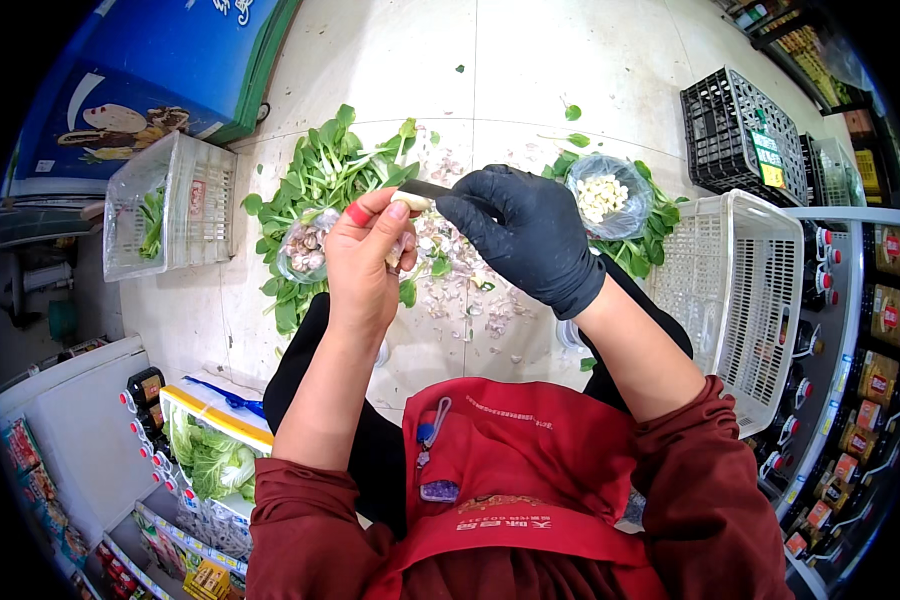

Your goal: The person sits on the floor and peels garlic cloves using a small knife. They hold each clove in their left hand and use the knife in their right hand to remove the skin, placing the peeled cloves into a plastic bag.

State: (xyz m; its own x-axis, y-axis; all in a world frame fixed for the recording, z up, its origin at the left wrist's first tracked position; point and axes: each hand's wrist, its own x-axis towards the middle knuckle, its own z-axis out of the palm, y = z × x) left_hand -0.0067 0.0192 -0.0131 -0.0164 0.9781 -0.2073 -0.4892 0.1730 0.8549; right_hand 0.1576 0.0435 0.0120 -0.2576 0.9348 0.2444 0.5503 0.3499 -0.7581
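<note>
Between thumb and forefinger, my bare left hand [367, 255] pinches a pale garlic clove [412, 199]; a red band wraps one finger. More garlic seems tucked under its curled fingers. My right hand [525, 232], in a black glove, grips a knife whose dark blade [424, 188] touches the clove; its handle is mostly hidden in the fist. Left of my left hand, unpeeled garlic [304, 246] fills a plastic-lined bowl among leafy greens [330, 161]. Beyond my right hand, peeled cloves [601, 199] lie in a bowl lined with clear plastic [636, 187].
Garlic skins [495, 307] litter the tiled floor [412, 67] between my knees. A white crate [727, 285] and a black crate [746, 135] stand at right, beside bottle shelves [847, 360]. Left are another crate [214, 199] and a foam box [217, 412] holding cabbage [214, 454].
</note>
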